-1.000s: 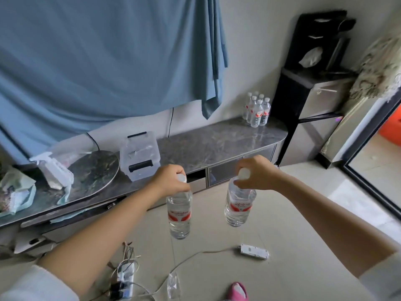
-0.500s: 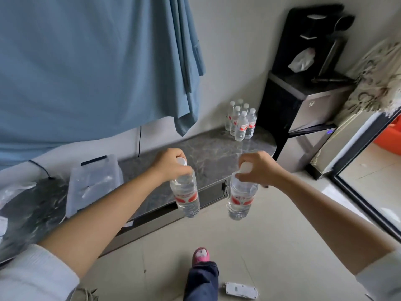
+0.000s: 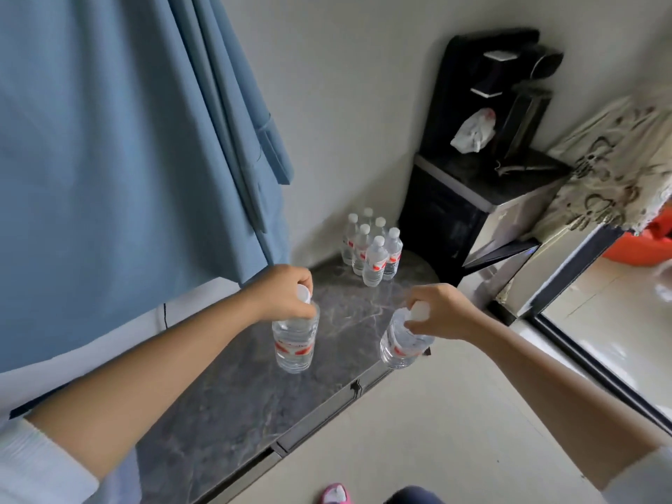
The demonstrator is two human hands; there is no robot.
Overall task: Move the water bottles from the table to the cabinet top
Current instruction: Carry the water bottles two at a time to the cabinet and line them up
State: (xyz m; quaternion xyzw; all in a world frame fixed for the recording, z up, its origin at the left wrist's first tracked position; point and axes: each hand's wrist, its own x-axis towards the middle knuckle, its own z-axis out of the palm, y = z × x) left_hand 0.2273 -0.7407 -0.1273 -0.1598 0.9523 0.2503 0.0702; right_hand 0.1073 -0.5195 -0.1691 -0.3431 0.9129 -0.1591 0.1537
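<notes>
Head cam: two clear plastic water bottles w/ white caps and red-white labels hang neck-up over the dark marbled cabinet top (image 3: 254,405). Left bottle (image 3: 294,340) is near upright, long axis vertical, held over the slab's middle. Right bottle (image 3: 400,343) tilts, cap toward the viewer's right, base at the slab's front edge. Left hand (image 3: 282,294) has a closed grip round its bottle's neck and cap; right hand (image 3: 438,312) pinches its bottle at the cap, fingers curled. Can't tell if either base touches the stone. Six matching bottles (image 3: 372,247) stand upright in a tight cluster at the far end by the wall. Bare polished stone lies btwn cluster and hands. Blue curtain (image 3: 127,140) hangs left; black dispenser (image 3: 483,158) stands just past the rounded end. Pale tiled floor (image 3: 454,431) lies below the front edge.
</notes>
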